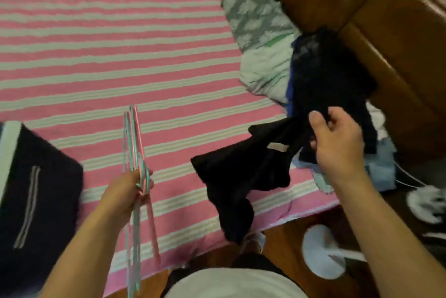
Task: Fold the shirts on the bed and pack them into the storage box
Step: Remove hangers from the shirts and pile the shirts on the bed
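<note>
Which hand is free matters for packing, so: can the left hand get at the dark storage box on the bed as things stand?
Probably yes for reach: the storage box sits just beside the left hand with bare striped bedcover between. But that hand grips a bundle of hangers, so it could not handle the box freely.

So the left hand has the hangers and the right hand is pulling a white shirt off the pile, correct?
Not quite. The head view shows the shirt gripped by the right hand is black, not white. The left hand does hold the hangers, and the pile is right.
</note>
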Demonstrator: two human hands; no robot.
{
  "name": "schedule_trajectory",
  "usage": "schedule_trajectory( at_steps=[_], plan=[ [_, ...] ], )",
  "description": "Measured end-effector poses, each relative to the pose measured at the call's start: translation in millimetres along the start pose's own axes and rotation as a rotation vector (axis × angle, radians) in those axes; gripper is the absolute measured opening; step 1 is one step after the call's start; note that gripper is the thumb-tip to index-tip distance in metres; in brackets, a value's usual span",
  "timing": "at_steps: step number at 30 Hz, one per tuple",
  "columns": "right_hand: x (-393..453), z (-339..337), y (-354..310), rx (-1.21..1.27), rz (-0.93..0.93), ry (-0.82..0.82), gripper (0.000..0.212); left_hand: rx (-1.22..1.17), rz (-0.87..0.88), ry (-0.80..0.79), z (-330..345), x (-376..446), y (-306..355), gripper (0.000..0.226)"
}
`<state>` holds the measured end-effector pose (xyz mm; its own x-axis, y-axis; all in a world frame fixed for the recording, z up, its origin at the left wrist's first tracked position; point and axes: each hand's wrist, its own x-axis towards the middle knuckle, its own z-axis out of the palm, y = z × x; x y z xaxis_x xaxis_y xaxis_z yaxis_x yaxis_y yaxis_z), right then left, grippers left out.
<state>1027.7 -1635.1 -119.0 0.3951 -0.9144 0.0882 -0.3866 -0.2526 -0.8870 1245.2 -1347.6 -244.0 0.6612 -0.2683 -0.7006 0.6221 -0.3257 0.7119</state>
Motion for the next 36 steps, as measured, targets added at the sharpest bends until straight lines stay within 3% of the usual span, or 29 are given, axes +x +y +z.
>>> schedule_trajectory(
  at_steps=[5,9,13,15,23,26,28,30,33,36],
  plan=[
    [36,-130,-106,0.089,-0.243,0.296,0.020,0.097,0.185,-0.218,126,-2,112,0.025],
    [66,-215,-146,-0.053,-0.329,0.432,0.006,0.083,0.261,-0.426,219,-40,185,0.025],
    [106,-282,-151,-0.041,-0.439,0.603,0.014,0.120,0.368,-0.429,297,-73,219,0.026],
    [137,-306,-148,-0.042,-0.444,0.587,0.016,0.129,0.389,-0.405,329,-83,224,0.027],
    [339,-316,-117,-0.148,-0.237,0.310,0.013,-0.130,0.222,-0.407,381,-78,220,0.028],
    [414,-292,-119,-0.135,-0.228,0.254,0.024,-0.273,0.156,-0.411,380,-79,207,0.022],
    [449,-263,-108,-0.053,-0.115,0.012,0.049,-0.362,0.106,-0.386,380,-81,197,0.023],
    [457,-226,-82,-0.072,0.038,-0.292,0.061,-0.457,0.069,-0.358,379,-81,184,0.035],
    [430,-175,-34,-0.213,0.002,-0.535,0.047,-0.601,0.022,-0.332,373,-79,164,0.042],
    [374,-144,19,-0.173,0.037,-0.705,0.027,-0.656,0.006,-0.323,367,-81,148,0.047]
  ],
)
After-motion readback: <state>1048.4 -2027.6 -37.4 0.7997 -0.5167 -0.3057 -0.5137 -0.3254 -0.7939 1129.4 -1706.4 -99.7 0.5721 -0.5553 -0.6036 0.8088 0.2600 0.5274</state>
